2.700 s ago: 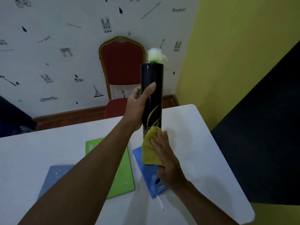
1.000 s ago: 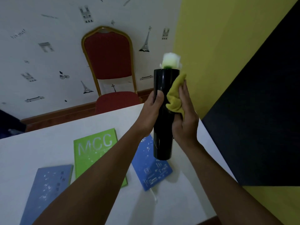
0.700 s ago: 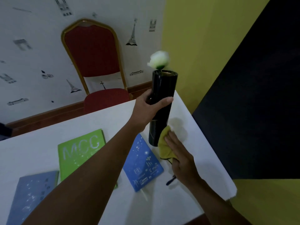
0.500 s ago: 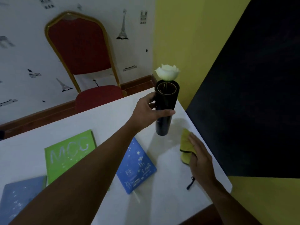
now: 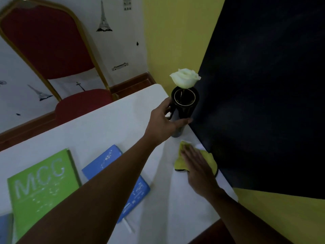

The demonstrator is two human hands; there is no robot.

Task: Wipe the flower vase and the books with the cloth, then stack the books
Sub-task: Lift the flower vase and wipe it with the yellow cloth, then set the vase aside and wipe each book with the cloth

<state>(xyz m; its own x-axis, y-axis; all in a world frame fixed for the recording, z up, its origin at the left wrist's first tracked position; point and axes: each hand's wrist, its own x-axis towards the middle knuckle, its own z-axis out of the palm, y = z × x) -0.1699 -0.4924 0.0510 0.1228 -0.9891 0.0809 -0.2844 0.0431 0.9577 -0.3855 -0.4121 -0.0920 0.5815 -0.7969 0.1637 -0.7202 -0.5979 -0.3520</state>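
Note:
A tall black vase (image 5: 185,110) with a white rose (image 5: 185,78) stands upright near the table's far right corner. My left hand (image 5: 163,123) is wrapped around its side. The yellow cloth (image 5: 181,160) lies flat on the table just in front of the vase, with my right hand (image 5: 198,169) pressed palm-down on it, fingers extended. A green book (image 5: 40,184) marked MCC lies at the left. A blue book (image 5: 112,162) lies beside it, partly hidden by my left forearm. The corner of another blue book (image 5: 5,228) shows at the bottom left edge.
The white table (image 5: 109,124) ends close to the right of the vase and cloth. A red chair (image 5: 52,55) with a gold frame stands behind the table's far edge. A yellow and black wall runs along the right.
The vase came down from the air and now stands on the table near the right corner. My right hand left the vase and laid the cloth flat on the table.

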